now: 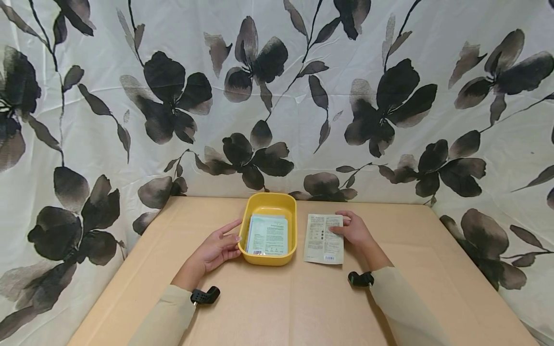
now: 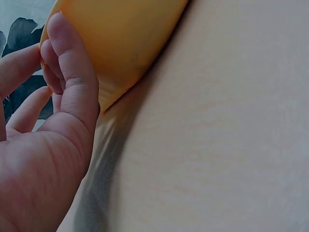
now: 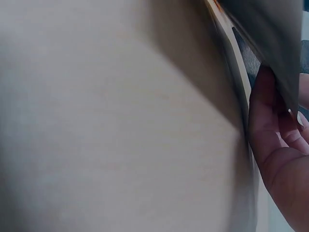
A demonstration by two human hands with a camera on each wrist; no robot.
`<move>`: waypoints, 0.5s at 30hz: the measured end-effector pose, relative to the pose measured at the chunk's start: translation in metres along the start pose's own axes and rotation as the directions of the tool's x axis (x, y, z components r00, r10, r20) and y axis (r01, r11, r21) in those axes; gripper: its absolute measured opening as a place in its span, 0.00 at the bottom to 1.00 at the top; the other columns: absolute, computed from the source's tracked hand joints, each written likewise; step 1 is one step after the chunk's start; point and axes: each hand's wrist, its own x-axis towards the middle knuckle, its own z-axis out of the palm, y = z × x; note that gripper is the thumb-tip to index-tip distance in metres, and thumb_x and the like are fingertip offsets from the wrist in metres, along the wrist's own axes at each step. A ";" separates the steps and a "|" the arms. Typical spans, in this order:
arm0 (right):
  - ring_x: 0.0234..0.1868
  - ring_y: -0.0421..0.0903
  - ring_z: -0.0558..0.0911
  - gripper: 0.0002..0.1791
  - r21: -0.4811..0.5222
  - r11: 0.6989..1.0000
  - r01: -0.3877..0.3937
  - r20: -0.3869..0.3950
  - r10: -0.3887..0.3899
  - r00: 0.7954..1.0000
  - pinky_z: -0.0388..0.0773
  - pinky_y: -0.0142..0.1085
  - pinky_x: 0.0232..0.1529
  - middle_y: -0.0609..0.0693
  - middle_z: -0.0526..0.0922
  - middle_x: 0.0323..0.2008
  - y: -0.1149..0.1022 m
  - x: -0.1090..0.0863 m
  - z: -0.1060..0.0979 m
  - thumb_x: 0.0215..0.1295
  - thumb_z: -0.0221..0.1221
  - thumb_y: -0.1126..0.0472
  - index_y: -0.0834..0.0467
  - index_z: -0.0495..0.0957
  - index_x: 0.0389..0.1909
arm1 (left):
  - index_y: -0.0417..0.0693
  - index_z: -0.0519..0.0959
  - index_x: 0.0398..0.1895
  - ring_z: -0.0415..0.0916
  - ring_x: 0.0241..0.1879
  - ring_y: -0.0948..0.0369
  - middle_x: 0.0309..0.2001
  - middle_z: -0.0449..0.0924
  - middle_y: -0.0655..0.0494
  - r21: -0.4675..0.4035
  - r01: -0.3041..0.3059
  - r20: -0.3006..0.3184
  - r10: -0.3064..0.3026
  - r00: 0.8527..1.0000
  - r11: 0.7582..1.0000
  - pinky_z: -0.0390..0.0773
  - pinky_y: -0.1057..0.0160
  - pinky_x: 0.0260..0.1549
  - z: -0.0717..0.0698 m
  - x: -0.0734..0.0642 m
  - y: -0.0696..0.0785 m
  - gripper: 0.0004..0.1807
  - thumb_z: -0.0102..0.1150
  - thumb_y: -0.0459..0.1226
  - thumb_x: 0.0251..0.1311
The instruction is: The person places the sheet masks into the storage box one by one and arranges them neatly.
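Note:
A yellow plastic basin stands on the table with several flat, pale blue printed sachets inside. My left hand is at the basin's left side, fingertips touching the wall near its rim. In the left wrist view, the loosely bent fingers lie against the yellow wall. To the right of the basin, my right hand pinches a pale flat sachet by its right edge, thumb on top. Small print and a barcode cover its upper face. The right wrist view shows its shaded underside.
The light brown table reaches back to a white cloth with dark flowers, which also hangs at both sides. A black wrist camera sits on the left wrist, another black camera on the right.

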 end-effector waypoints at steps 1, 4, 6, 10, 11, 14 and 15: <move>0.44 0.45 0.87 0.40 0.003 1.000 -0.001 0.002 0.001 1.000 0.84 0.30 0.40 0.67 0.80 0.62 -0.001 -0.002 0.000 0.64 0.69 0.67 0.64 0.61 0.73 | 0.58 0.53 0.83 0.83 0.36 0.63 0.51 0.83 0.50 0.000 0.000 0.001 0.000 1.000 1.000 0.86 0.65 0.39 0.000 0.000 0.000 0.41 0.57 0.31 0.72; 0.45 0.46 0.87 0.40 0.015 1.000 -0.007 -0.001 0.007 1.000 0.85 0.31 0.41 0.66 0.80 0.62 -0.003 -0.007 0.001 0.64 0.69 0.67 0.63 0.61 0.74 | 0.58 0.53 0.83 0.83 0.37 0.63 0.51 0.83 0.50 -0.004 0.001 0.001 -0.001 1.000 1.000 0.86 0.65 0.40 0.000 0.000 -0.001 0.41 0.57 0.31 0.71; 0.44 0.46 0.87 0.40 0.021 1.000 -0.006 -0.002 0.006 1.000 0.85 0.31 0.41 0.67 0.80 0.61 -0.005 -0.011 0.002 0.64 0.69 0.67 0.62 0.61 0.73 | 0.59 0.54 0.83 0.83 0.36 0.63 0.51 0.83 0.50 -0.009 0.005 0.000 -0.005 1.000 1.000 0.86 0.65 0.40 -0.001 0.000 -0.001 0.40 0.57 0.31 0.71; 0.43 0.46 0.87 0.40 0.063 0.998 0.002 0.009 -0.003 1.000 0.86 0.32 0.41 0.67 0.80 0.61 -0.008 -0.017 0.004 0.64 0.69 0.68 0.63 0.60 0.73 | 0.59 0.54 0.82 0.83 0.37 0.62 0.52 0.83 0.49 -0.016 0.009 -0.007 -0.009 1.000 1.000 0.86 0.65 0.40 0.000 0.000 0.000 0.40 0.57 0.31 0.72; 0.43 0.46 0.87 0.40 0.075 0.997 0.005 0.013 -0.006 1.000 0.86 0.32 0.41 0.68 0.80 0.61 -0.009 -0.018 0.004 0.64 0.68 0.68 0.63 0.60 0.73 | 0.59 0.54 0.82 0.83 0.37 0.62 0.52 0.82 0.48 -0.017 0.008 -0.010 -0.008 1.000 1.000 0.86 0.65 0.40 0.000 0.000 0.000 0.40 0.57 0.31 0.71; 0.42 0.45 0.87 0.39 0.095 0.995 0.011 0.016 -0.012 1.000 0.87 0.33 0.41 0.67 0.81 0.61 -0.011 -0.022 0.005 0.64 0.68 0.68 0.62 0.60 0.73 | 0.59 0.55 0.82 0.83 0.38 0.61 0.54 0.81 0.46 -0.020 0.007 -0.017 -0.008 1.000 1.000 0.86 0.65 0.40 0.001 0.000 0.002 0.40 0.58 0.31 0.71; 0.42 0.45 0.88 0.39 0.091 0.996 0.012 0.016 -0.013 1.000 0.87 0.33 0.41 0.67 0.81 0.60 -0.012 -0.023 0.005 0.64 0.68 0.68 0.62 0.60 0.73 | 0.60 0.55 0.82 0.83 0.38 0.61 0.55 0.81 0.46 -0.020 0.008 -0.018 -0.009 1.000 1.000 0.86 0.65 0.40 0.001 0.000 0.002 0.40 0.58 0.32 0.71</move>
